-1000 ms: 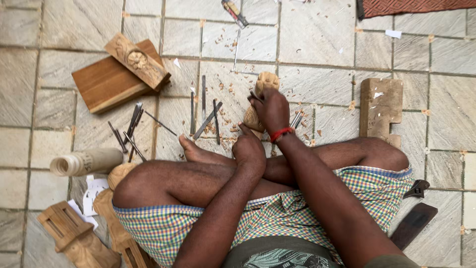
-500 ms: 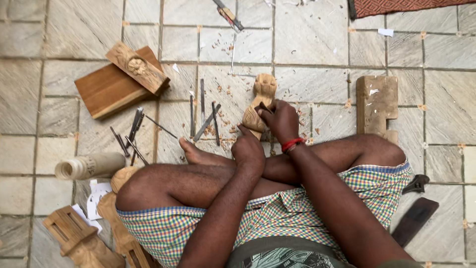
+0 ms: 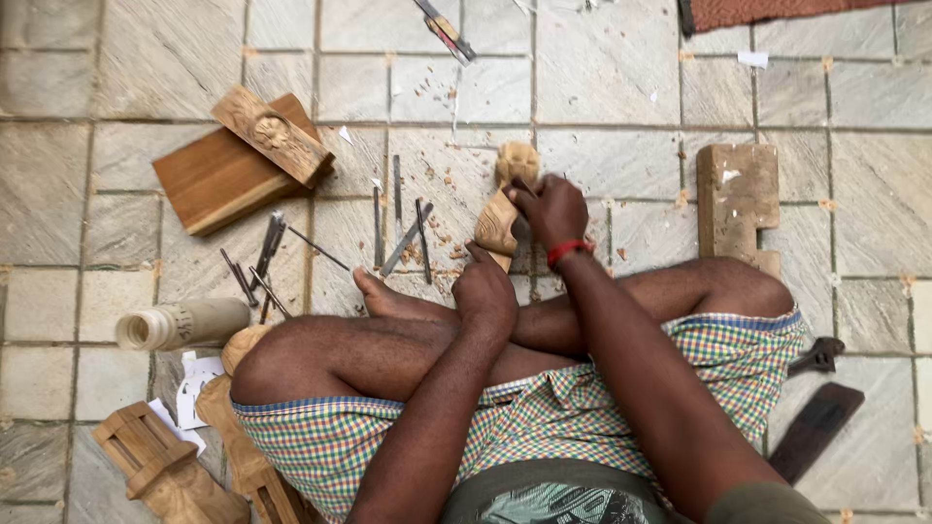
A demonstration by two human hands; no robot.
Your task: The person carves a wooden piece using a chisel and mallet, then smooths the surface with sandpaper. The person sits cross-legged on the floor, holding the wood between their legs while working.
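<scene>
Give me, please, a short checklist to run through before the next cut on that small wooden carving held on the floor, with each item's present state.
1. Carving steadied: the left hand sits at the lower end of the wooden carving - ok.
2. Working hand placed: the right hand rests on the carving's side - ok.
3. Tool in the right hand: something dark shows at the fingers, too small to identify - cannot tell.
4. Bare foot kept away from the work: it lies close to the carving and the left hand - not ok.
5. Spare chisels within reach: spread on the tiled floor just left of the carving - ok.
</scene>
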